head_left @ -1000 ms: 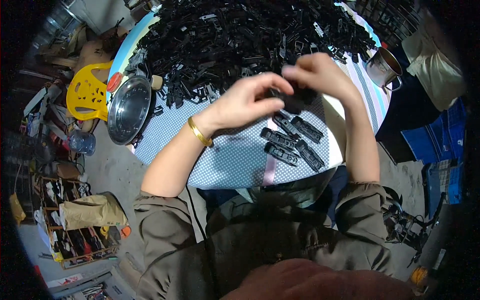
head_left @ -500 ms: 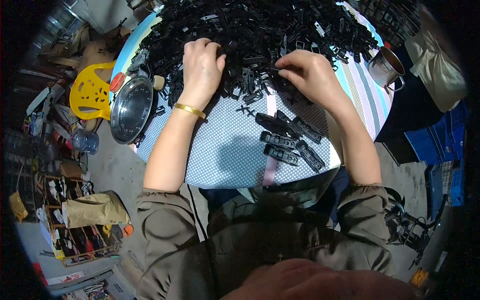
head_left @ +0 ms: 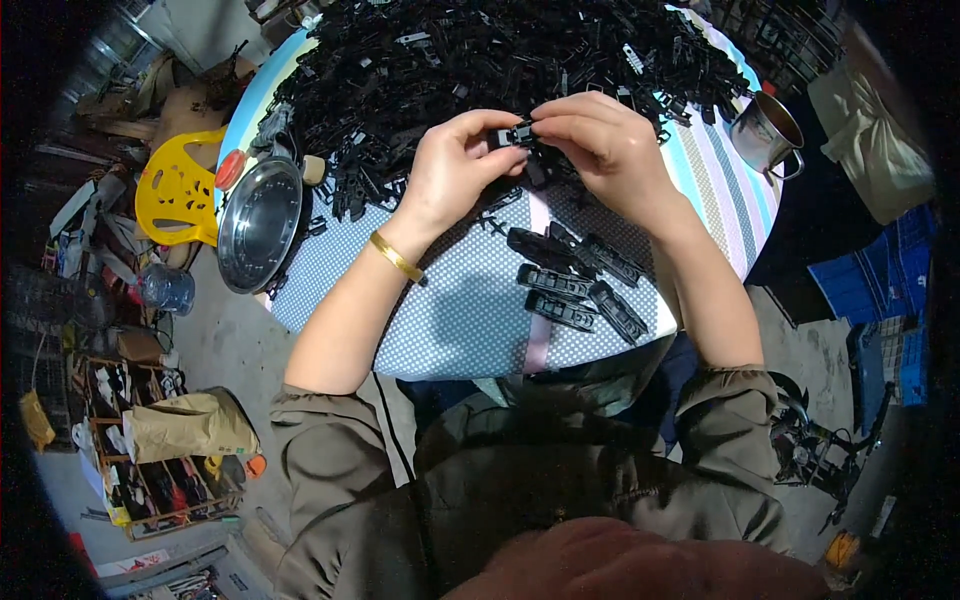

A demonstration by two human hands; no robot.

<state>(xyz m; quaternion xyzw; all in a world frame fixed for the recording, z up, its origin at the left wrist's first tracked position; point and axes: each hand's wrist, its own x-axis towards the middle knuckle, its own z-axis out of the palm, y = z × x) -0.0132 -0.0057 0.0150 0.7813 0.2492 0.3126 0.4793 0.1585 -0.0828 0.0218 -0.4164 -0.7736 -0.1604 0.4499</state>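
My left hand (head_left: pixel 455 165) and my right hand (head_left: pixel 600 145) meet above the table and pinch one small black plastic part (head_left: pixel 512 135) between their fingertips. A gold bangle sits on my left wrist. Behind the hands a big heap of black plastic parts (head_left: pixel 480 50) covers the far half of the round table (head_left: pixel 450 310). Several assembled black pieces (head_left: pixel 570 285) lie in a loose row on the dotted cloth under my right forearm.
A steel plate (head_left: pixel 258 225) rests on the table's left edge, a steel mug (head_left: pixel 765 135) at its right edge. A yellow plastic stool (head_left: pixel 180 190) and a water bottle (head_left: pixel 165 290) stand on the floor at left, blue crates (head_left: pixel 890 290) at right.
Both hands pulled back from the heap of parts and came together, now holding one small black part between them.
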